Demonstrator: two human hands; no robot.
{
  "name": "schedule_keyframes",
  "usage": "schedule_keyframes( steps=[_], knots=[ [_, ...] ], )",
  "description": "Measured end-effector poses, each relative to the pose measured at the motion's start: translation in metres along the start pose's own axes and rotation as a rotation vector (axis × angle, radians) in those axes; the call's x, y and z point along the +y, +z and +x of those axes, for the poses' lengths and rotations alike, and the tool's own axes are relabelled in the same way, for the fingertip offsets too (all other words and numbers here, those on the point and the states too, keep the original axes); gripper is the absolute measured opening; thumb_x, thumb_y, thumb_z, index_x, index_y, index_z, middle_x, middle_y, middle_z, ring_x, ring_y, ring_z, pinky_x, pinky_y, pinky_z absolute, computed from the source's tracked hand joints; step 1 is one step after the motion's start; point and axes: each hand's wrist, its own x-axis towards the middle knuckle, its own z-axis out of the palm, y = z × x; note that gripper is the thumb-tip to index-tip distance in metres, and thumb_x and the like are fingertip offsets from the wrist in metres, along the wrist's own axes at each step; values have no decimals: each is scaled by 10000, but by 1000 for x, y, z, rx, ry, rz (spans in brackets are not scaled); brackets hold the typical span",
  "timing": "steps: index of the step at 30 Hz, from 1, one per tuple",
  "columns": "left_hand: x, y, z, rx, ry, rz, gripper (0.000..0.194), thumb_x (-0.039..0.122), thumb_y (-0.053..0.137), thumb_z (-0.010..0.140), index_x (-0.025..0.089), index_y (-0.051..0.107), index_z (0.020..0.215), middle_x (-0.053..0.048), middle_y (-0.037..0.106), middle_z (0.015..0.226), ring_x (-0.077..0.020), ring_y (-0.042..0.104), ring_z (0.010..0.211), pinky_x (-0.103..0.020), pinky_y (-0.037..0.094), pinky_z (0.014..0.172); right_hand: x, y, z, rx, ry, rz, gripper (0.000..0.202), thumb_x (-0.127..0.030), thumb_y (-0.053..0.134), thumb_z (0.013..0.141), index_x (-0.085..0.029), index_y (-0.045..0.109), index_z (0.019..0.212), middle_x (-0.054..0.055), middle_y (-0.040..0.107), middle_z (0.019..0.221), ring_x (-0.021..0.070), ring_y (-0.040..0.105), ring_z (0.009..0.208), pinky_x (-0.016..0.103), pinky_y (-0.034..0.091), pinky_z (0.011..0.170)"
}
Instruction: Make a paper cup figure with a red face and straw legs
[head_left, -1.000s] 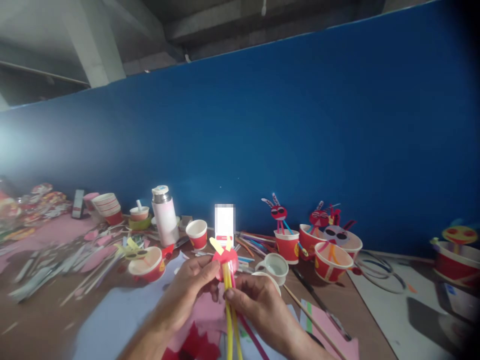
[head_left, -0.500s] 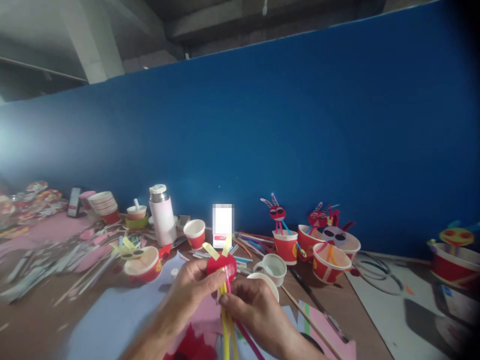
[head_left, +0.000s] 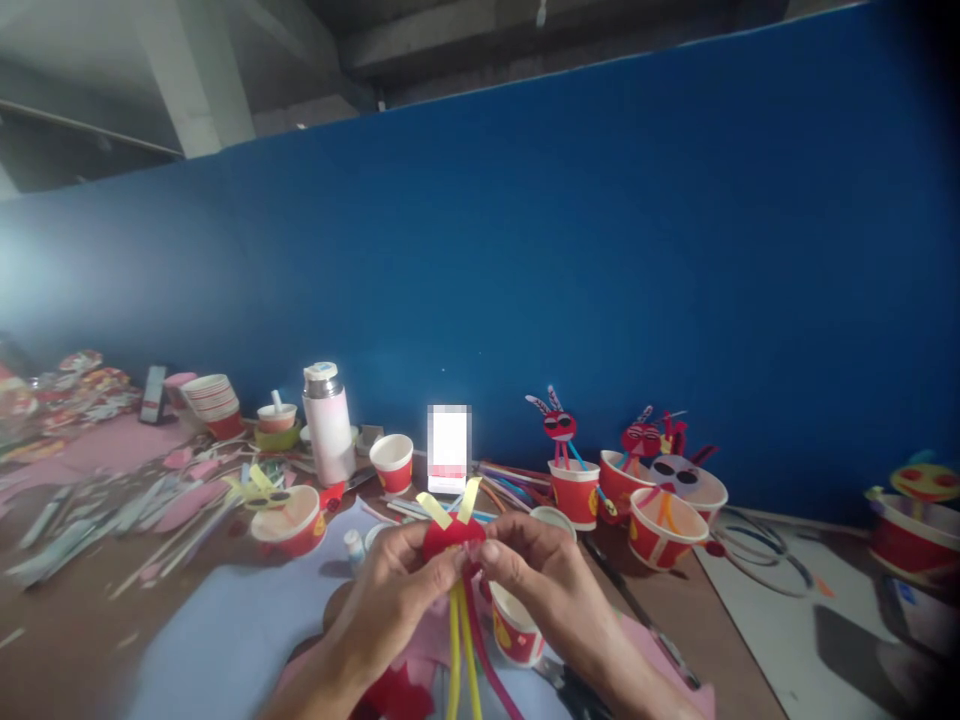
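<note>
In the head view my left hand [head_left: 405, 585] pinches the left and lower edge of a red paper head [head_left: 444, 535] with two pale yellow ear strips on top. My right hand [head_left: 544, 575] has its thumb and fingers closed at the head's lower right edge. Below the fingertips hang yellow strips [head_left: 455, 650] and a dark pink strip [head_left: 491, 672]; their upper ends are hidden by the thumbs. A red and white paper cup [head_left: 517, 640] stands beneath my right hand. Red paper [head_left: 405, 695] lies below my left wrist, and black-handled scissors [head_left: 577, 700] lie by the cup.
Cups with paper-creature figures [head_left: 576, 490] stand to the right, and another creature cup [head_left: 289, 535] is at the left. Behind my hands are a white thermos [head_left: 330, 435], a paper cup [head_left: 391, 465] and a bright screen [head_left: 450, 440]. Blue paper [head_left: 217, 640] covers the front table.
My right hand has moved up from the hanging strips to the red head's lower edge. The head has shifted slightly right, and the cup beneath my right hand shows more.
</note>
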Motion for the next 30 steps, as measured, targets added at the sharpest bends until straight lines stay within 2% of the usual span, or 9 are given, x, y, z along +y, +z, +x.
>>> schedule_keyframes(
  steps=[4,8,11,17,21,24,27,30],
  knots=[
    [-6,1,-1,8,-19,0,283,353,753,711,124,742,877,-42,672,662,-142,583,634,-235,441,598,4,3,-1,29,-16,-88,274,-399,614,807,-142,588,714,6,560,639,123,481,587,241,379,562],
    [-8,0,1,-57,-46,-20,245,345,753,722,128,735,833,-50,691,696,-134,594,636,-222,446,596,1,2,-3,80,-53,-234,201,-301,555,828,-151,583,697,-1,556,637,130,492,618,240,378,571],
    [-8,-1,3,-90,-84,-21,241,353,737,742,118,718,793,-44,674,663,-124,586,601,-214,441,571,1,0,-2,97,-56,-258,203,-287,536,831,-158,558,675,-10,538,617,124,478,602,238,366,557],
    [-10,-5,4,-100,-95,-131,323,431,655,799,138,642,664,-10,594,589,-106,533,537,-213,425,525,7,-4,0,150,-85,-196,195,-300,556,833,-160,545,698,-10,533,645,122,472,616,244,384,581],
    [-3,1,2,-125,-54,-43,258,378,713,748,128,662,709,-9,585,589,-101,508,537,-200,394,518,10,-1,0,163,-105,-201,213,-312,568,832,-162,539,684,-15,516,629,120,452,606,239,371,565],
    [2,5,0,-76,-10,-31,226,339,739,702,131,660,661,8,563,550,-96,487,511,-203,396,509,10,4,-2,174,-110,-181,238,-332,593,825,-163,543,666,-12,528,618,119,458,600,236,376,568],
    [2,3,-3,-94,6,-39,179,304,710,713,129,685,688,-4,597,564,-116,533,526,-222,429,525,10,6,-2,141,-82,-26,282,-392,660,781,-161,553,661,-14,535,597,114,462,570,228,388,551],
    [0,0,-4,-149,-1,-41,151,261,645,768,129,715,786,-52,677,680,-168,618,613,-278,479,598,14,6,-1,91,-36,134,299,-409,722,738,-158,578,662,-14,547,586,109,475,557,222,402,557]
  ],
)
